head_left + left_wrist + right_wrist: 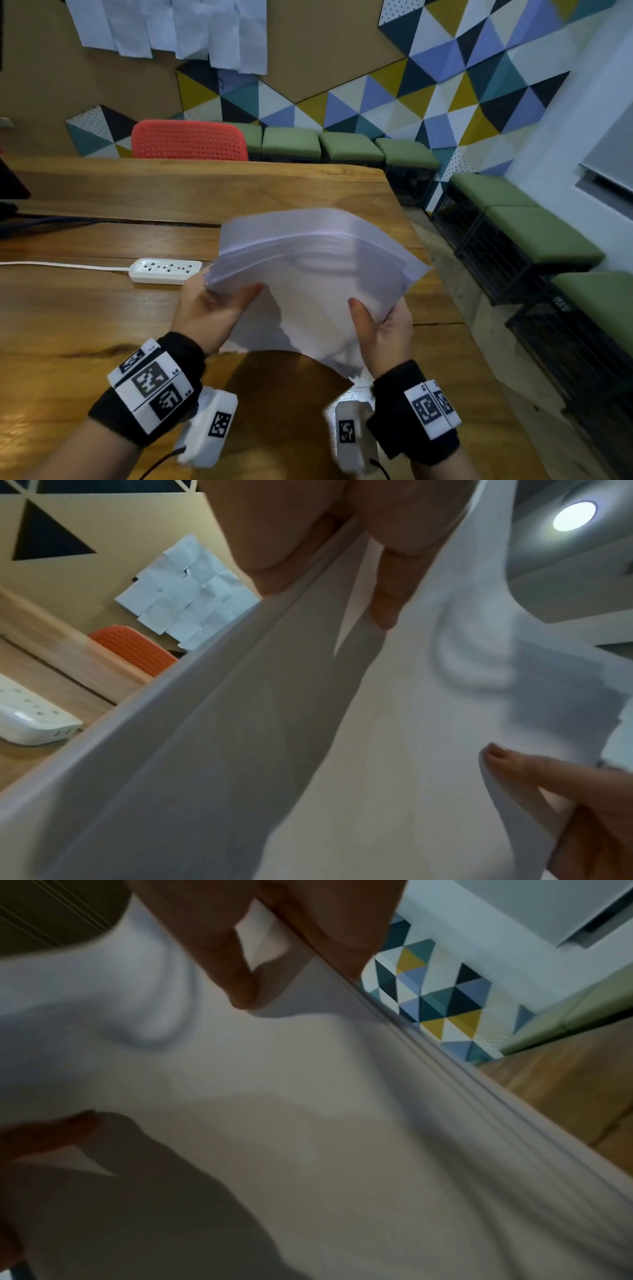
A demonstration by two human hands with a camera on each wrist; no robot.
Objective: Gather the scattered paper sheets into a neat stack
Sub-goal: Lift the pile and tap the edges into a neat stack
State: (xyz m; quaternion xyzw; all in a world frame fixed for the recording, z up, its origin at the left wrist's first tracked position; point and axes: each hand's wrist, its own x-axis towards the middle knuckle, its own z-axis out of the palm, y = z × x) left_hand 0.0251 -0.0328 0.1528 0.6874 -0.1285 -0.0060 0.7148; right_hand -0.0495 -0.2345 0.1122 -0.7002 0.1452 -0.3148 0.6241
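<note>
A bundle of white paper sheets (308, 270) is lifted off the wooden table (85, 318), tilted and motion-blurred, its edges fanned and uneven. My left hand (209, 308) grips its left side, thumb on the near face. My right hand (380, 325) grips its lower right side, thumb on top. In the left wrist view the paper sheets (308, 723) fill the frame, with my left hand (342, 547) pinching the edge. In the right wrist view my right hand (291, 947) pinches the paper sheets (308, 1096) at their layered edge.
A white power strip (166, 270) with its cord lies on the table just left of the sheets. A red chair (190, 140) stands behind the table, green stools (349, 147) line the walls, and the table's right edge (445, 291) runs close by my right hand.
</note>
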